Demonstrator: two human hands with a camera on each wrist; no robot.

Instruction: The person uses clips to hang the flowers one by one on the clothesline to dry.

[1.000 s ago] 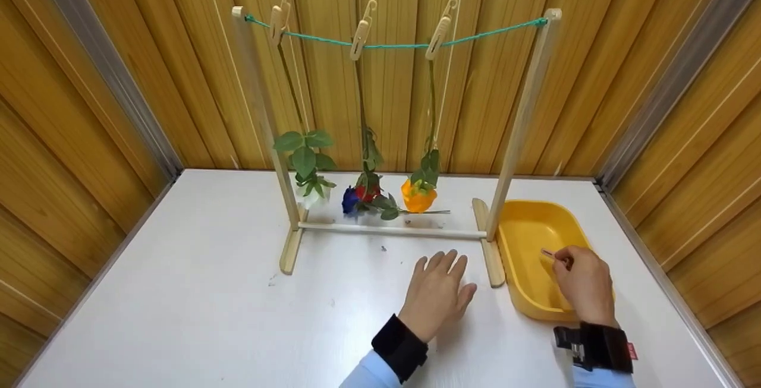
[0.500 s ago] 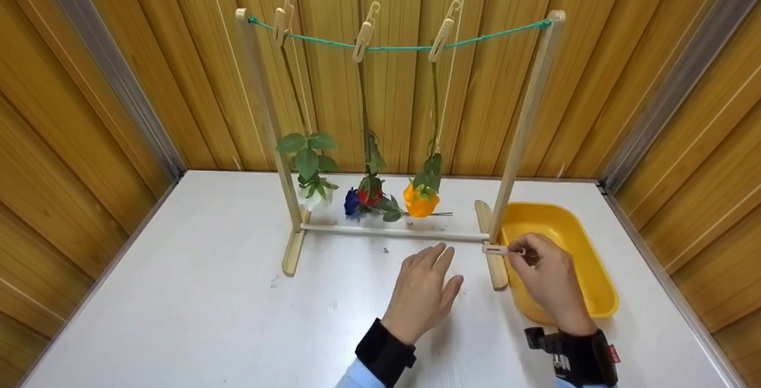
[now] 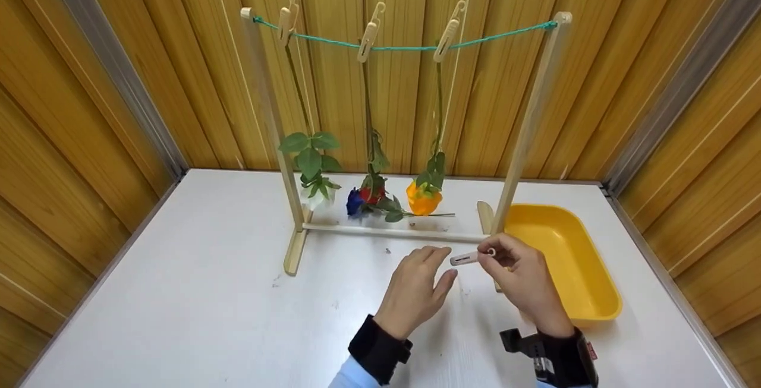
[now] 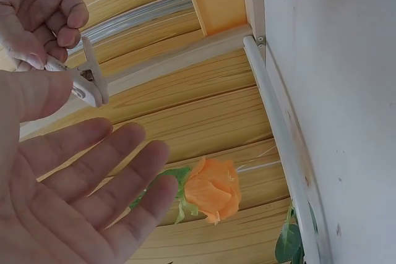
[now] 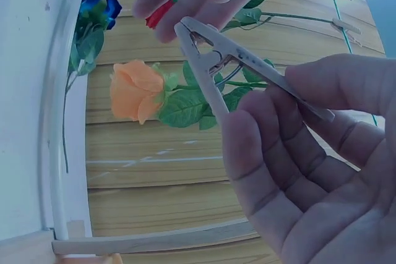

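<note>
Between thumb and fingers my right hand (image 3: pixel 523 275) pinches a pale clothespin (image 3: pixel 465 258) by its handle end; the right wrist view shows the clothespin (image 5: pixel 207 69) closely. My left hand (image 3: pixel 413 287) is beside it, fingers extended and thumb apart, holding nothing. In the left wrist view the clothespin (image 4: pixel 88 81) overlaps the left thumb. Behind the hands, an orange rose (image 3: pixel 424 198), a red rose (image 3: pixel 373 192) and a white rose (image 3: pixel 319 195) hang upside down from a green cord (image 3: pixel 404 49), each by a clothespin. A blue rose (image 3: pixel 355 202) lies on the table beneath.
The cord runs between two posts of a wooden rack (image 3: pixel 529 120), joined low down by a white crossbar (image 3: pixel 392 233). A yellow basin (image 3: pixel 594 281) stands to the right. Wood-patterned walls (image 3: pixel 505 79) enclose the white table (image 3: pixel 178 293).
My right hand has carried the clothespin left, out of the yellow basin, toward my left hand. The left hand has shifted slightly left and turned a little.
</note>
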